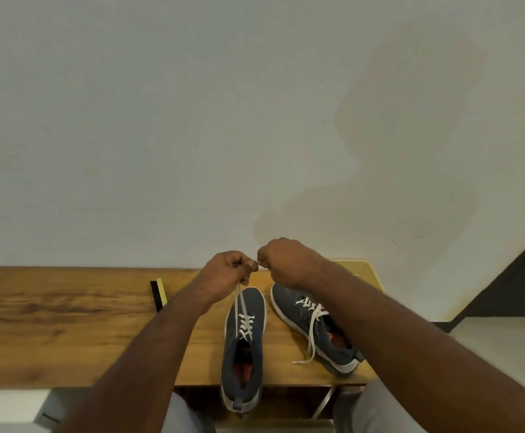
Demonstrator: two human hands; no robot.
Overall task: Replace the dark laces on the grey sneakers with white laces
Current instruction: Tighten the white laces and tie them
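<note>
1. Two grey sneakers on the wooden table (67, 323), toes toward its far edge against the wall: left sneaker (244, 345) with its heel overhanging the near edge, right sneaker (314, 329) angled toward the near right corner.
2. White lace on the left sneaker (245, 323) threaded through the lower eyelets only; both free ends drawn up taut from the tongue to the hands, probably to even the lengths and take out slack before the next crossing.
3. Left hand (227, 275) curled, pinching the raised strands between thumb and fingers, held above the toe so the lace pulls straight along the shoe.
4. Right hand (286, 260) likewise curled, pinching a short pale bit beside the left thumb, apparently a lace tip; the two hands nearly touching.
5. White lace on the right sneaker (312, 323) crossed through its eyelets, ends loose and untied, one tip lying on the table near the near edge.
6. No dark laces anywhere in view, so removal judged done.
7. Hard to make out: the exact fingertip grip, hidden behind the knuckles; upper eyelets lost in shadow.
8. Brush (157, 293) by the far edge partly hidden by the left forearm; yellow object (361, 271) at the far right corner partly hidden by the right forearm.
</note>
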